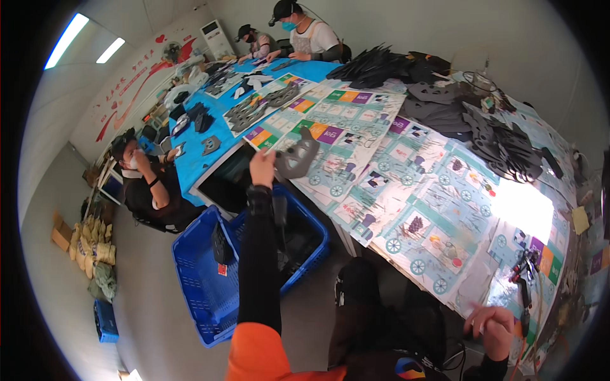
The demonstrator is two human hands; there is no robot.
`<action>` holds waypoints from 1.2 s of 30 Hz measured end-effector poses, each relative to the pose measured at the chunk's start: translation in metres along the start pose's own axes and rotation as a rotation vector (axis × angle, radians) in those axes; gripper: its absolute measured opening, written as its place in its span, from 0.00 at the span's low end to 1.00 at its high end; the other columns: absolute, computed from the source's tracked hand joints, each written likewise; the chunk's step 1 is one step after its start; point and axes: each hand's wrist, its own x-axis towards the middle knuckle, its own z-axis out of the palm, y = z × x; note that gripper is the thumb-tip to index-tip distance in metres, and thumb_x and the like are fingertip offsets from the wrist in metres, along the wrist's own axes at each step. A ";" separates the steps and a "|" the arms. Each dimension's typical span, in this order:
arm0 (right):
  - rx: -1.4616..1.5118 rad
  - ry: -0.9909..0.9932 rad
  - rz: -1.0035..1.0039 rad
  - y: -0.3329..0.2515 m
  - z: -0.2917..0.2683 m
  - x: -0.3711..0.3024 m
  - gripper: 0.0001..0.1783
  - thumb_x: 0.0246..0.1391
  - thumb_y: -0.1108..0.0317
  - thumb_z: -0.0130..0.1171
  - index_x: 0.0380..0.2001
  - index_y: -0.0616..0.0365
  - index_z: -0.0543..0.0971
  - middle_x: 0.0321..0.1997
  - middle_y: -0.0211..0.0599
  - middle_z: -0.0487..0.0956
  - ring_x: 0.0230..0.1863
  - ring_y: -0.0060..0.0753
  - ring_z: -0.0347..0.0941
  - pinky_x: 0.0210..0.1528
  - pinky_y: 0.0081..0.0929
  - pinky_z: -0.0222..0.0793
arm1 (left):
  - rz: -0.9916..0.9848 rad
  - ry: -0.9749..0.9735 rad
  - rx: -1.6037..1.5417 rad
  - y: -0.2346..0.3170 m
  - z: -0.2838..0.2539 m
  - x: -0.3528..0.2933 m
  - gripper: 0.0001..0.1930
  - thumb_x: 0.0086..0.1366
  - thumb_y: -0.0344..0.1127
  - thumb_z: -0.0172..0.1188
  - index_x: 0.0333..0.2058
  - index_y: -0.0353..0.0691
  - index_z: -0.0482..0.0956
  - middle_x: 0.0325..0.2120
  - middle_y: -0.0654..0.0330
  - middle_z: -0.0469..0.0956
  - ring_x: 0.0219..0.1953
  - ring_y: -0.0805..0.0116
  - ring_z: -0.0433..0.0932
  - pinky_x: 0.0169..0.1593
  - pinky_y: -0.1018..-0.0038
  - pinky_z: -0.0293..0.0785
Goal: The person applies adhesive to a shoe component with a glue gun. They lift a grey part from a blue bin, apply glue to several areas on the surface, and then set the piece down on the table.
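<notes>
My left hand (pixel 262 167) reaches over the near-left table edge, fingers closed on one end of a flat, curved dark grey piece with cut-out holes (pixel 297 156). The piece is held up over the printed sheets (pixel 356 136) that cover the table. Low on the right, my right hand (pixel 493 329) is by the near table edge, its fingers curled. What it holds, if anything, I cannot make out. A black and red tool (pixel 525 274) with a cord lies on the table just beyond it.
Two blue plastic crates (pixel 185 279) stand below my left arm, one holding a black item. Dark piles of similar pieces (pixel 502 143) lie along the table's far right. More grey pieces (pixel 248 115) rest farther left. One person (pixel 155 184) sits at left; two work at the far end.
</notes>
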 end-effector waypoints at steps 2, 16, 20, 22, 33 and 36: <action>0.385 -0.843 -0.026 -0.004 0.000 0.031 0.12 0.65 0.72 0.54 0.42 0.73 0.79 0.45 0.47 0.82 0.53 0.46 0.79 0.64 0.48 0.70 | 0.021 0.066 -0.015 -0.011 -0.024 0.047 0.17 0.74 0.39 0.65 0.50 0.29 0.84 0.37 0.62 0.84 0.33 0.75 0.80 0.35 0.72 0.75; 0.200 -0.760 0.217 -0.003 0.049 0.020 0.16 0.70 0.70 0.54 0.28 0.66 0.82 0.20 0.36 0.79 0.24 0.42 0.78 0.65 0.50 0.74 | -0.294 -1.020 0.578 -0.184 -0.073 -0.343 0.10 0.51 0.29 0.62 0.33 0.37 0.86 0.30 0.57 0.86 0.35 0.64 0.85 0.39 0.65 0.80; -0.374 -0.478 0.568 0.077 0.012 -0.010 0.13 0.70 0.67 0.56 0.34 0.67 0.82 0.23 0.38 0.80 0.27 0.43 0.79 0.59 0.47 0.75 | -0.863 -1.340 0.270 -0.220 -0.128 -0.489 0.20 0.67 0.34 0.57 0.57 0.42 0.82 0.37 0.59 0.87 0.34 0.67 0.85 0.36 0.68 0.83; -0.740 -0.278 0.712 0.140 -0.041 -0.044 0.13 0.69 0.66 0.58 0.37 0.67 0.81 0.25 0.38 0.81 0.28 0.44 0.80 0.56 0.45 0.76 | -0.904 -1.401 0.442 -0.220 -0.110 -0.524 0.22 0.72 0.37 0.54 0.61 0.40 0.79 0.40 0.59 0.87 0.35 0.67 0.85 0.38 0.68 0.82; -0.951 -0.024 1.197 0.352 -0.233 -0.127 0.15 0.67 0.69 0.56 0.49 0.70 0.81 0.47 0.49 0.84 0.50 0.48 0.82 0.60 0.52 0.75 | -0.814 -1.357 0.597 -0.222 -0.114 -0.572 0.19 0.73 0.40 0.56 0.58 0.38 0.80 0.40 0.52 0.87 0.38 0.61 0.86 0.39 0.62 0.81; -0.948 -0.048 1.157 0.370 -0.223 -0.128 0.15 0.67 0.69 0.56 0.50 0.70 0.81 0.47 0.49 0.84 0.50 0.48 0.82 0.59 0.51 0.75 | -0.845 -1.330 0.645 -0.216 -0.109 -0.575 0.19 0.73 0.40 0.56 0.58 0.38 0.80 0.40 0.52 0.87 0.39 0.60 0.86 0.40 0.62 0.81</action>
